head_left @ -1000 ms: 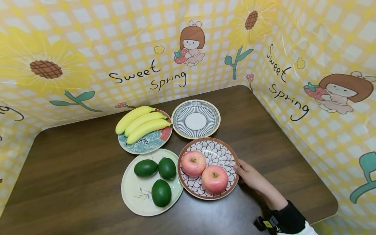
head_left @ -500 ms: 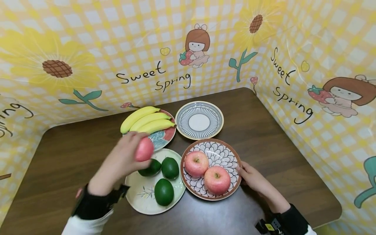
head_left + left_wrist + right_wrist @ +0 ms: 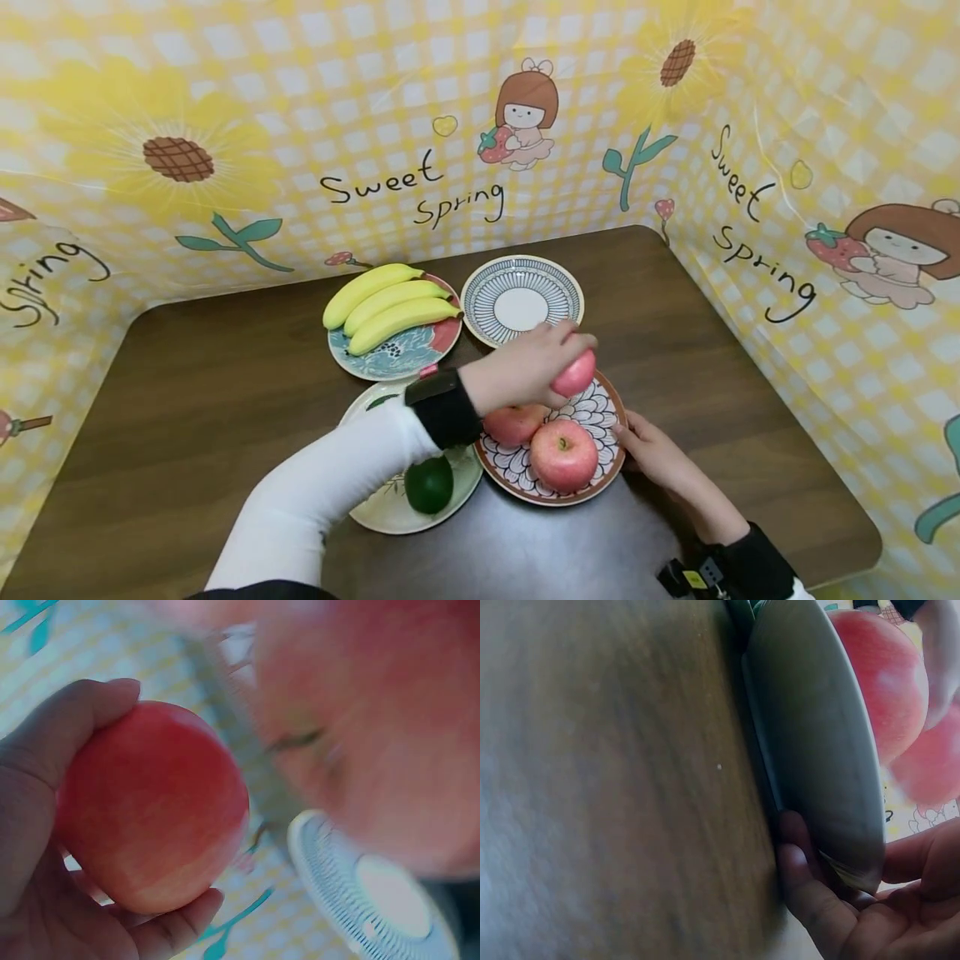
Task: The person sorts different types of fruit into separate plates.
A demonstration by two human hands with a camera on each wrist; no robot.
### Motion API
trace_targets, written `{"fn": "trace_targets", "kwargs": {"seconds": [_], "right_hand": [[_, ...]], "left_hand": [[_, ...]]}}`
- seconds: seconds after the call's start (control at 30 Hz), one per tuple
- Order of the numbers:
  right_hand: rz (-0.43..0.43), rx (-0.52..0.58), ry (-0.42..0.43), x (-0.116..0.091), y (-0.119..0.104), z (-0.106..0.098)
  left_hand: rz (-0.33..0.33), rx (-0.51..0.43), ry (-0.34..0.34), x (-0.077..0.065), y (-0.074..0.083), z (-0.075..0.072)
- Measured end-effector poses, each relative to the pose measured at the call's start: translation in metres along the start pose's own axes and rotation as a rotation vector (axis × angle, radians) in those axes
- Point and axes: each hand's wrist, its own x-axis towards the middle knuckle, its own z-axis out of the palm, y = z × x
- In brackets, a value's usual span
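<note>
My left hand (image 3: pixel 525 365) grips a pink-red apple (image 3: pixel 574 372) above the far part of the brown-rimmed petal plate (image 3: pixel 617 398). In the left wrist view the thumb and fingers curl round that apple (image 3: pixel 154 806). Two more apples lie on the plate: one apple (image 3: pixel 564 455) in full sight, the other apple (image 3: pixel 516 425) partly covered by the left hand. At the plate's right edge my right hand (image 3: pixel 657 450) holds the rim. The right wrist view shows its thumb over the rim and fingers (image 3: pixel 817 900) under the plate's side.
Behind the petal plate stands a blue-lined plate (image 3: pixel 521 283). Three bananas (image 3: pixel 401 323) lie on a blue and red plate (image 3: pixel 375 367) at the back left. A pale green plate (image 3: pixel 397 521) holds dark green fruit (image 3: pixel 430 485), largely hidden under the left arm. Patterned cloth surrounds the table (image 3: pixel 225 400).
The left hand came into view from the left with an apple and carried it right, over the petal plate. The right hand stays on that plate's rim. The view shifted slightly.
</note>
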Motion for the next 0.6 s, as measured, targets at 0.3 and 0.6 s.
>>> {"fn": "trace_targets", "kwargs": {"seconds": [0.3, 0.6], "right_hand": [[-0.001, 0.01, -0.002, -0.001, 0.002, 0.0], [-0.006, 0.018, -0.004, 0.0, 0.002, 0.0]], "left_hand": [[-0.011, 0.073, -0.183, 0.025, 0.001, 0.029], [-0.043, 0.158, -0.207, 0.033, -0.003, 0.038]]}}
